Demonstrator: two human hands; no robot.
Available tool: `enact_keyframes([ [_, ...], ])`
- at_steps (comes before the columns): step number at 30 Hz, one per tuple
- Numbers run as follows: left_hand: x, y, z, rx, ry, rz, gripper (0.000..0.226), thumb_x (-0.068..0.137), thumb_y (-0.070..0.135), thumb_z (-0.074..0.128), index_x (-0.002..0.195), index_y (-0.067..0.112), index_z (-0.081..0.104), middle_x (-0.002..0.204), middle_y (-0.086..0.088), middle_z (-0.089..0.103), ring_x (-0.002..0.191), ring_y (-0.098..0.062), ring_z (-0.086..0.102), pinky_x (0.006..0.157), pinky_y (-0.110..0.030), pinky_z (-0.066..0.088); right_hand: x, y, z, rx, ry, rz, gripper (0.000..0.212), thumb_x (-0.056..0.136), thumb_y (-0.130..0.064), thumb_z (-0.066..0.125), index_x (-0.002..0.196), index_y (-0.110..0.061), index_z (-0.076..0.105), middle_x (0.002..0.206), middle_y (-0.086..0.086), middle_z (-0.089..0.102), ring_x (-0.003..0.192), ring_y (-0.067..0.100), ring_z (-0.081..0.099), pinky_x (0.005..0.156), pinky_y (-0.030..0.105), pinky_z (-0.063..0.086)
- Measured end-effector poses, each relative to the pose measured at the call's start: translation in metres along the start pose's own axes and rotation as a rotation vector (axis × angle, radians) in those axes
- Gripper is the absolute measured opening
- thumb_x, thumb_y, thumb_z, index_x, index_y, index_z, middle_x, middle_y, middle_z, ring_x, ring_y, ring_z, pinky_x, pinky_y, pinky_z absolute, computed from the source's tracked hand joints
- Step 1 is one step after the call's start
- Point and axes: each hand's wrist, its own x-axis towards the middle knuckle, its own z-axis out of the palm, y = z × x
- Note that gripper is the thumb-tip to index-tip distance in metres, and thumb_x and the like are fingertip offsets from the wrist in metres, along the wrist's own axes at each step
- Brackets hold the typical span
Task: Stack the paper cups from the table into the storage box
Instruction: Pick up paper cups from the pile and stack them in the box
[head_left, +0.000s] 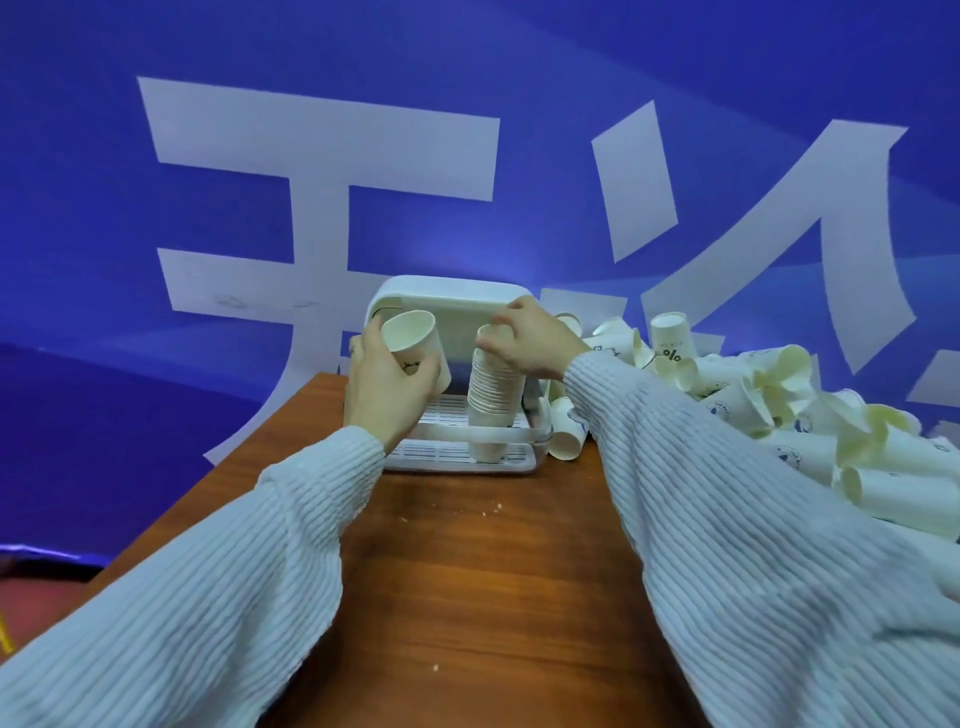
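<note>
Head view, looking down over both arms in white ribbed sleeves (727, 519) stretched across a brown wooden counter (483, 582). At the far end of the counter sits a white storage box (457, 460) with a slotted floor, its lid (441, 301) raised upright at the back. Inside the box stands a tall stack of paper cups (491, 400), nested, slightly tilted, base on the box floor toward the front right part. Right hand (530, 338) is over the top of that stack, its fingers (493, 338) curled round the topmost cup rim, pinching it. Left hand (387, 384) holds a single paper cup (415, 343) above the left side of the box, mouth tipped toward the camera, thumb and fingers wrapped round its lower wall; a small dark print shows on the cup side. To the right of the box a big loose pile of cups (769, 410) covers the counter, lying on their sides and at all angles, some with blue printed marks, one with a percent sign; the nearest ones lie touching or just beside the box's right wall. A few pale crumbs (491, 509) dot the counter in front of the box. Behind everything hangs a blue banner (467, 130) with large white characters.
</note>
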Motion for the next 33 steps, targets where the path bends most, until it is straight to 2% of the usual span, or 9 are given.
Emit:
enact_keyframes([
  [5,0.011,0.004,0.008,-0.047,0.017,0.006,0.070,0.088,0.032,0.071,0.149,0.024,0.037,0.136,0.000,0.045,0.115,-0.013,0.046,0.091,-0.031,0.040,-0.010,0.015,0.014,0.056,0.031,-0.076,0.079,0.094,-0.057,0.062,0.159,-0.026,0.030,0.161,0.004,0.036,0.147,0.021,0.037,0.117,0.047,0.037],
  [10,0.020,0.014,0.019,-0.046,0.025,0.040,0.072,0.088,0.034,0.069,0.151,0.023,0.035,0.145,-0.002,0.044,0.130,-0.021,0.045,0.108,-0.043,0.044,-0.024,0.017,0.032,0.184,0.124,-0.094,0.085,0.093,-0.051,0.069,0.160,-0.021,0.027,0.163,0.005,0.037,0.146,0.019,0.039,0.118,0.041,0.036],
  [14,0.026,0.024,0.024,-0.057,0.040,0.063,0.078,0.087,0.036,0.069,0.154,0.020,0.033,0.148,-0.002,0.042,0.135,-0.021,0.042,0.111,-0.041,0.040,-0.030,0.021,0.045,0.430,0.114,0.020,0.091,0.093,-0.051,0.070,0.164,-0.022,0.021,0.163,0.001,0.040,0.147,0.015,0.040,0.121,0.041,0.033],
  [19,0.038,0.041,0.034,-0.049,-0.032,0.156,0.075,0.087,0.027,0.073,0.153,0.015,0.037,0.146,-0.003,0.046,0.129,-0.015,0.044,0.101,-0.025,0.035,-0.026,0.026,0.051,0.597,0.061,0.092,0.110,0.082,-0.065,0.072,0.165,-0.028,0.010,0.162,-0.008,0.040,0.144,0.011,0.043,0.121,0.045,0.034],
  [23,0.046,0.047,0.051,0.051,-0.211,0.193,0.076,0.085,0.024,0.074,0.151,0.011,0.040,0.146,-0.006,0.047,0.131,-0.019,0.048,0.102,-0.023,0.034,-0.019,0.033,0.058,0.665,0.090,0.089,0.109,0.073,-0.068,0.081,0.160,-0.040,0.022,0.148,-0.015,0.056,0.131,0.004,0.056,0.113,0.045,0.045],
  [26,0.040,0.042,0.060,0.183,-0.361,0.218,0.066,0.086,0.026,0.073,0.145,0.011,0.048,0.136,-0.008,0.053,0.129,-0.025,0.051,0.099,-0.025,0.036,-0.016,0.039,0.061,0.676,0.064,0.060,0.100,0.071,-0.046,0.076,0.157,-0.039,0.025,0.136,-0.014,0.063,0.124,0.010,0.062,0.110,0.046,0.049],
  [28,0.037,0.032,0.065,0.206,-0.431,0.183,0.066,0.092,0.040,0.065,0.149,0.014,0.045,0.137,-0.007,0.049,0.131,-0.024,0.049,0.105,-0.029,0.036,-0.021,0.036,0.054,0.677,0.043,0.080,0.112,0.072,-0.037,0.076,0.163,-0.036,0.011,0.140,-0.010,0.059,0.127,0.014,0.060,0.112,0.046,0.047],
  [30,0.039,0.020,0.067,0.237,-0.486,0.131,0.070,0.100,0.055,0.049,0.154,0.012,0.040,0.154,-0.009,0.041,0.141,-0.024,0.040,0.119,-0.040,0.030,-0.030,0.031,0.048,0.679,0.014,0.086,0.121,0.079,-0.028,0.083,0.165,-0.033,-0.001,0.152,-0.007,0.045,0.137,0.012,0.049,0.117,0.039,0.040],
  [33,0.040,0.005,0.072,0.326,-0.480,0.130,0.068,0.104,0.056,0.039,0.156,0.011,0.038,0.163,-0.011,0.033,0.150,-0.023,0.031,0.123,-0.044,0.023,-0.042,0.033,0.045,0.731,0.011,0.049,0.126,0.080,-0.018,0.087,0.163,-0.036,-0.006,0.170,0.008,0.020,0.153,0.015,0.029,0.122,0.039,0.032],
])
